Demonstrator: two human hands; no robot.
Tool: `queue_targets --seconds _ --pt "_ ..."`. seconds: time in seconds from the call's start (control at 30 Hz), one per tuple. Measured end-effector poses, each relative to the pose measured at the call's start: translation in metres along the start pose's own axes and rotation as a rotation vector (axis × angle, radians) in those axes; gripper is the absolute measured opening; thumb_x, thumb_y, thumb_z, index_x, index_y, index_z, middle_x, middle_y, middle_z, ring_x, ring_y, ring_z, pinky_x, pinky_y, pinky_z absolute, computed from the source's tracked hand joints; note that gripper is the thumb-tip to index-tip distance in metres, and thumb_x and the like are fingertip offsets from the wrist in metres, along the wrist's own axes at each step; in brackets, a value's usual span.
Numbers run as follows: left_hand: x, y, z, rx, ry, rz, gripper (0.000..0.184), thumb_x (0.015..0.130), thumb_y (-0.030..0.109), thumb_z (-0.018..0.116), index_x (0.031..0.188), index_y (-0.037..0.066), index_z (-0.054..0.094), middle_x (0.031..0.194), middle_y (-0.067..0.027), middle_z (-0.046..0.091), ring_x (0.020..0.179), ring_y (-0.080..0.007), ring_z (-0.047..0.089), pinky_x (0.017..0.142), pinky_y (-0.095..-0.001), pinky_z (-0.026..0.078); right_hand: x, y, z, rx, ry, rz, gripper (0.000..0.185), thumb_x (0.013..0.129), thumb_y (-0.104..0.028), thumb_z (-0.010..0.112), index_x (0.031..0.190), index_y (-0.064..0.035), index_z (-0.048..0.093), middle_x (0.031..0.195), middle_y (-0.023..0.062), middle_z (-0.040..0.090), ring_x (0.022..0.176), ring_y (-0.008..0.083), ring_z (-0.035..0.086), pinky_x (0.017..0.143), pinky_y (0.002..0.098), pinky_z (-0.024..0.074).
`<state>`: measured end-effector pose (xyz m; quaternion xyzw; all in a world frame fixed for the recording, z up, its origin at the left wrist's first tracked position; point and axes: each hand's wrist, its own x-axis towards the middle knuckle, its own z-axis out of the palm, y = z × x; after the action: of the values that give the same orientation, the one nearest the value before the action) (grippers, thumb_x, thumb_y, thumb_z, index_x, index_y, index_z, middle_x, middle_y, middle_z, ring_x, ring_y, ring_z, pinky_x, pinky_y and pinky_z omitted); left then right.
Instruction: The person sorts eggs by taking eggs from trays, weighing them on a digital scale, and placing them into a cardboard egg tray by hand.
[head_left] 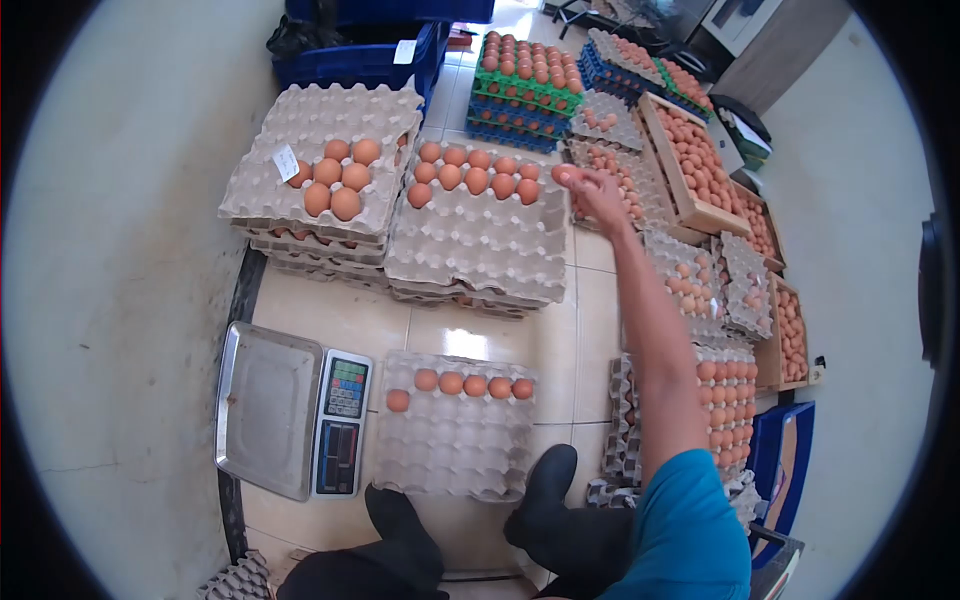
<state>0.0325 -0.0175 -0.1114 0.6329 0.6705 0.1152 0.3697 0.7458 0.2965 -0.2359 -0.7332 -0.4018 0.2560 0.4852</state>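
Observation:
My right hand is closed on a brown egg at the right edge of a middle stack of grey trays, whose top tray holds rows of eggs at its far end. My left hand does not show. Left of that stack, another grey tray stack carries several eggs and a white label. Between my boots and the middle stack, a grey tray lies on the floor with a row of eggs at its far side and one egg at its left.
A scale with a metal pan sits at the left. Green and blue trays of eggs stand at the back. Wooden crates of eggs and more egg trays line the right. Blue crates are at the back left.

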Motion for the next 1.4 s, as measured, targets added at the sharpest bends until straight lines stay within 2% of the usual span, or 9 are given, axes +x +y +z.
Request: queue_targets --seconds 0.1,0.17,0.3,0.4,0.6,0.8,0.93,1.23,1.4 --pt "-0.012 -0.005 -0.006 -0.014 0.026 0.058 0.068 0.097 0.052 0.043 0.138 -0.002 0.045 0.133 -0.0237 0.050 0.114 -0.0365 0.054 0.098 -0.0456 0.042 -0.072 -0.019 0.012 0.722 -0.193 0.197 0.040 0.092 -0.036 0.068 0.115 -0.0039 0.061 0.079 0.0056 0.062 0.061 0.0090 0.058 0.048 0.0192 0.0465" --pt "-0.025 -0.012 -0.012 -0.022 0.063 0.104 0.068 0.097 0.052 0.044 0.138 -0.002 0.045 0.134 -0.0238 0.050 0.115 -0.0365 0.054 0.098 -0.0456 0.042 -0.119 -0.020 0.033 1.112 -0.285 0.236 0.043 0.096 -0.031 0.063 0.127 -0.0026 0.053 0.097 0.0122 0.065 0.065 0.0129 0.060 0.049 0.0182 0.0494" --pt "-0.020 -0.008 -0.025 -0.241 0.261 0.121 0.060 0.095 0.044 0.052 0.133 -0.002 0.050 0.126 -0.0229 0.056 0.108 -0.0336 0.058 0.092 -0.0435 0.045 -0.218 -0.038 0.092 1.521 -0.229 0.263 0.049 0.092 -0.012 0.064 0.136 -0.0003 0.046 0.128 0.0179 0.058 0.108 0.0249 0.065 0.068 0.0195 0.0603" --pt "0.015 0.027 -0.027 -0.488 0.580 0.358 0.029 0.085 0.007 0.065 0.113 0.000 0.062 0.111 -0.0168 0.058 0.099 -0.0313 0.058 0.090 -0.0413 0.048 -0.276 -0.051 0.128 1.546 -0.221 0.261 0.049 0.089 -0.003 0.064 0.135 -0.0011 0.047 0.129 0.0168 0.057 0.115 0.0267 0.061 0.083 0.0225 0.0594" --pt "0.064 0.156 -0.073 0.151 0.013 0.816 0.047 0.086 0.014 0.066 0.129 0.001 0.054 0.116 -0.0186 0.060 0.105 -0.0361 0.059 0.092 -0.0401 0.048 -0.359 -0.057 0.162 1.517 -0.238 0.448 0.043 0.090 -0.002 0.065 0.130 0.0019 0.051 0.118 0.0133 0.060 0.112 0.0251 0.062 0.094 0.0264 0.0560" --pt "0.033 0.222 0.021 0.405 -0.548 1.155 0.031 0.080 0.016 0.065 0.109 0.006 0.063 0.102 -0.0141 0.064 0.094 -0.0344 0.065 0.083 -0.0427 0.052 -0.388 0.004 0.208 0.574 -0.088 0.460 0.031 0.084 -0.017 0.077 0.104 0.0024 0.064 0.100 0.0114 0.067 0.097 0.0208 0.067 0.085 0.0302 0.0558" --pt "0.029 0.214 0.092 0.551 -0.541 1.257 0.028 0.077 0.018 0.067 0.103 0.007 0.063 0.093 -0.0115 0.064 0.090 -0.0294 0.067 0.076 -0.0420 0.053 -0.395 0.011 0.236 -0.165 0.111 0.072 0.038 0.076 -0.017 0.081 0.105 -0.0002 0.064 0.100 0.0148 0.069 0.095 0.0301 0.068 0.082 0.0389 0.0536" --pt "0.036 0.198 0.113 0.491 -0.348 1.221 0.025 0.076 0.019 0.068 0.097 0.007 0.065 0.091 -0.0086 0.064 0.088 -0.0243 0.064 0.079 -0.0386 0.048 -0.381 0.022 0.257 -0.350 0.021 -0.134 0.037 0.079 -0.013 0.075 0.112 -0.0026 0.060 0.102 0.0168 0.067 0.094 0.0348 0.066 0.083 0.0434 0.0521" --pt "0.023 0.202 0.120 0.515 -0.262 1.224 0.019 0.078 0.017 0.066 0.095 0.008 0.067 0.090 -0.0058 0.065 0.086 -0.0207 0.063 0.076 -0.0356 0.045 -0.363 0.065 0.249 1.005 0.079 0.698 0.033 0.086 -0.014 0.060 0.115 0.0020 0.057 0.103 0.0148 0.060 0.096 0.0284 0.063 0.081 0.0424 0.0547"
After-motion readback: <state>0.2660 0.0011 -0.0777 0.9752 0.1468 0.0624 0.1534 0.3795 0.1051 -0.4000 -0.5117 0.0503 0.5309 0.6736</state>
